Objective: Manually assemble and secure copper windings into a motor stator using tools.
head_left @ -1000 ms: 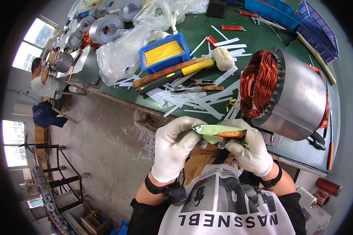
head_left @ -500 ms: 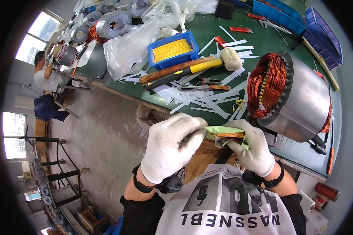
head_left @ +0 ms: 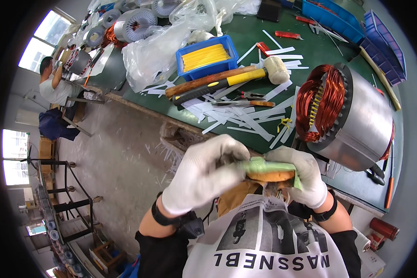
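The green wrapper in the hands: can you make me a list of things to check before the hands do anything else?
1. Right hand grips the green wrapper: ok.
2. Left hand grips it too: cannot tell, its fingers are blurred by the wrapper's left end.
3. Brown piece shows outside the wrapper: ok, along the side nearest the person.
4. Mallet away from the hands: ok, it lies beyond them on the green table.
5. Tabletop tidy: not ok, white strips lie scattered there.
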A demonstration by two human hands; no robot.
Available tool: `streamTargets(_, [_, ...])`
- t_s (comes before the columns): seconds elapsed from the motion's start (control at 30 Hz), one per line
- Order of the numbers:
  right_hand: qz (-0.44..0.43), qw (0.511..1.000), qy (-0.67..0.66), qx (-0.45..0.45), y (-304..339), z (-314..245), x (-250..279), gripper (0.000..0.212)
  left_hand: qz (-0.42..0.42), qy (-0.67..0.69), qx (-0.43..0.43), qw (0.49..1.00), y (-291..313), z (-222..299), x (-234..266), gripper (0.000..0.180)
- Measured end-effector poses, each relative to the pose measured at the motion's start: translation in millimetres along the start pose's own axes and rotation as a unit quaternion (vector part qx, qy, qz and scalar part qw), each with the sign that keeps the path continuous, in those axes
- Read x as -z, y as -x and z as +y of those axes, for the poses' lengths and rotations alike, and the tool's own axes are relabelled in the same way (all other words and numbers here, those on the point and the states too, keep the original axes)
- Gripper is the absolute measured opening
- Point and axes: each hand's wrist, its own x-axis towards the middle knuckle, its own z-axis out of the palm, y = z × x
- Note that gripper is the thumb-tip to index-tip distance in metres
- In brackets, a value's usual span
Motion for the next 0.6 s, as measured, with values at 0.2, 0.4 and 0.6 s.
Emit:
streamTargets(0.2, [-0.049,0.98,-0.022,0.19,-7.4,-38.6,5.9,0.031,-0.056,-0.188,-0.382,0.903,28.1,14.0,8.0,0.034])
streamTargets(0.4, [-0.089,0.962,-0.097,0.238,-4.5,-57.7,2.3,0.036,0.045,-0.088,-0.499,0.861,40.3,30.5,-15.9,0.009])
streamTargets(0.6, [-0.112,0.952,-0.117,0.259,-10.7,-41.1,-10.0,0.035,0.079,-0.094,-0.543,0.83,41.1,22.4,-8.3,0.012])
